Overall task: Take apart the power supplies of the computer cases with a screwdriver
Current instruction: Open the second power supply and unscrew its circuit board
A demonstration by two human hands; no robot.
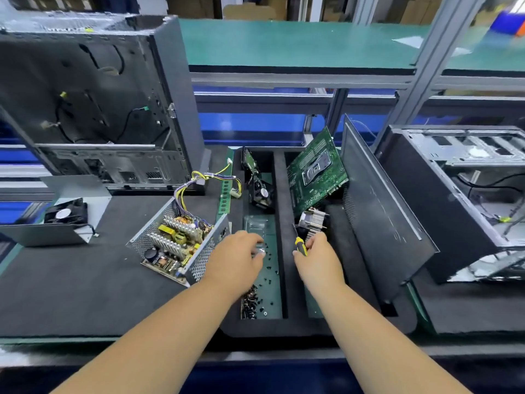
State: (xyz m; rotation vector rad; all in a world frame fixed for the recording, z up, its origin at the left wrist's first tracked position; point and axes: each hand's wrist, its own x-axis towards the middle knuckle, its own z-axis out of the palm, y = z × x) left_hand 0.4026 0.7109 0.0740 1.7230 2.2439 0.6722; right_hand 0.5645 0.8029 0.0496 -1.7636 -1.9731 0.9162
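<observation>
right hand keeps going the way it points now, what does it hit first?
Probably the heatsink. The right hand, gripping the screwdriver, points forward and slightly left, and the heatsink lies just beyond its fingertips, under the tilted motherboard. Depth is unclear from one view.

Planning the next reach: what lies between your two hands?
Head view: a black foam divider of the tray separates left hand from right hand.

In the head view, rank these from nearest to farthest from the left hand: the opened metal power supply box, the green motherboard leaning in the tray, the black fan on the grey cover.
1. Opened metal power supply box: just left of the left hand.
2. Green motherboard: up and right, leaning in the black tray.
3. Black fan: far left, on the grey cover.
</observation>
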